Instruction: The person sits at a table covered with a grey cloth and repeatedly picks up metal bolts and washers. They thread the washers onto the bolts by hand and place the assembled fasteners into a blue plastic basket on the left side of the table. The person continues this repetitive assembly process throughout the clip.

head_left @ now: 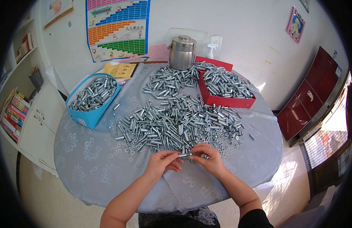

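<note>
My left hand (163,162) pinches a short silver expansion bolt (183,155) by its left end, just above the near part of the table. At the bolt's other end, my right hand (207,157) closes thumb and forefinger on a small round metal part, too small to make out. Right beyond my hands spreads a big pile of loose metal hardware: long thin bolts (165,129), sleeves (183,114) and flat washers (116,150). Some washers lie close to my right hand.
A blue box (93,117) heaped with metal sleeves stands at left, a red box (230,102) of them at right. Behind are another heap (164,81), a steel canister (182,53), a yellow notebook (121,70) and a spray bottle (211,51). Grey cloth (96,178) covers the table.
</note>
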{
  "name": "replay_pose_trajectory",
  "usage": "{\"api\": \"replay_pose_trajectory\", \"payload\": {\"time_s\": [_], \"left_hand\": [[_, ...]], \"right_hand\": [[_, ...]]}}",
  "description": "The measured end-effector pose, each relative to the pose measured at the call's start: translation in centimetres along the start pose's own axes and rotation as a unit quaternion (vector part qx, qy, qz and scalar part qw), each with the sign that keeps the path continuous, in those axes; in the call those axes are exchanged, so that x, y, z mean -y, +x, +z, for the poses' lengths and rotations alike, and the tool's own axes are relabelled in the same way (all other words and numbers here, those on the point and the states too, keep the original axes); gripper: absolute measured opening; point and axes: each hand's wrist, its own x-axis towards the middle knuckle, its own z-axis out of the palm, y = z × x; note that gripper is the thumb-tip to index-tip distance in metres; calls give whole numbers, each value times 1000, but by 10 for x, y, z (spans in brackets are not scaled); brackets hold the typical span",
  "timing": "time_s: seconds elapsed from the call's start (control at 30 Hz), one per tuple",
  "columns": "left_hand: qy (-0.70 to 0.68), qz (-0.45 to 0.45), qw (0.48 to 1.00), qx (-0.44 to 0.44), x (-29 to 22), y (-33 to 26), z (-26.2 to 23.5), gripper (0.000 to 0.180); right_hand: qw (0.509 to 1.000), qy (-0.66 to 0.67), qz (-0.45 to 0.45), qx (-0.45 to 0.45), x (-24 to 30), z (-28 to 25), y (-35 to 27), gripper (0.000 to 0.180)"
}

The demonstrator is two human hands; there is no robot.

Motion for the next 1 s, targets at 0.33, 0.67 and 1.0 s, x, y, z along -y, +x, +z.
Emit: {"api": "replay_pose_trajectory", "payload": {"time_s": [0.33,0.67,1.0], "left_hand": [[23,20,999,-9,-1,-2,5,21],[21,11,1000,9,2,-1,1,21],[-13,19,999,-35,5,1,1,22]], "right_hand": [[989,67,135,-5,0,6,-4,18],[999,26,28,16,3,3,-6,14],[977,159,138,-2,2,6,-5,25]]}}
